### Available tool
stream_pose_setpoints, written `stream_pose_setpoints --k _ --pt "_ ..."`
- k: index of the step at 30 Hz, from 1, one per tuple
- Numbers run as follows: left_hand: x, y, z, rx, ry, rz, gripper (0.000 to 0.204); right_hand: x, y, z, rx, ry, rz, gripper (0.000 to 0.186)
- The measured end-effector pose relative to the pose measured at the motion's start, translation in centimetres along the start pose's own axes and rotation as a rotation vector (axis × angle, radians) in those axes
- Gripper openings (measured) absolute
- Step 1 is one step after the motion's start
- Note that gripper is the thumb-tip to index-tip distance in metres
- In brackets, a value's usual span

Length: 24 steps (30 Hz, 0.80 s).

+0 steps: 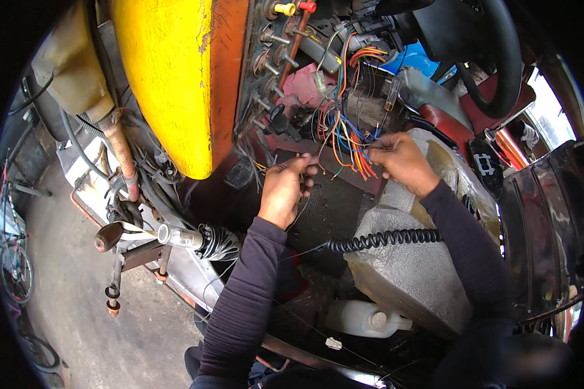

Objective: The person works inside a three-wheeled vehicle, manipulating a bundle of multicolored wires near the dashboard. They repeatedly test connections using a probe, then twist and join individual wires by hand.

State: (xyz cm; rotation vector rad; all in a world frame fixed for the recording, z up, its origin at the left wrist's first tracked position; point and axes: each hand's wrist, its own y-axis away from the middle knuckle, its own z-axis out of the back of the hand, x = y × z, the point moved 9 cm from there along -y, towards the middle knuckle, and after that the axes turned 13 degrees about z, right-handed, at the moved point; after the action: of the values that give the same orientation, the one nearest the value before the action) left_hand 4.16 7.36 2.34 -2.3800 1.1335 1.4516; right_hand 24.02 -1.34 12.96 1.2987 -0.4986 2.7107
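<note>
A loose bundle of coloured wires (344, 139), orange, red, blue, green and white, hangs below the steering column with its cut ends spread. My right hand (405, 162) is at the bundle's right side, thumb and fingers pinched on wire ends there. My left hand (284, 189) is closed on the left side, a little apart from most of the bundle. Its fingertips pinch a thin wire, and a thin strand trails below the palm. A clear-bodied tester-like tool (392, 94) hangs on a lead above my right hand.
A black steering wheel (499, 71) fills the upper right. Levers and knobs (276, 39) stick out of the panel beside the yellow bodywork (165, 78). A black coiled cord (383, 241) stretches over the plastic-wrapped seat (412, 272). Below lies a white jug (363, 319).
</note>
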Motion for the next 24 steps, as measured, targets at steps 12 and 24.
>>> stream_pose_setpoints --k 12,24 --pt "3.2 9.8 -7.0 0.022 -0.364 -0.183 0.023 1.9 5.3 1.9 -0.013 -0.206 -0.056 0.021" --pt "3.2 4.5 -11.0 0.013 -0.085 -0.241 0.020 0.5 6.3 2.1 -0.052 -0.215 0.118 0.021"
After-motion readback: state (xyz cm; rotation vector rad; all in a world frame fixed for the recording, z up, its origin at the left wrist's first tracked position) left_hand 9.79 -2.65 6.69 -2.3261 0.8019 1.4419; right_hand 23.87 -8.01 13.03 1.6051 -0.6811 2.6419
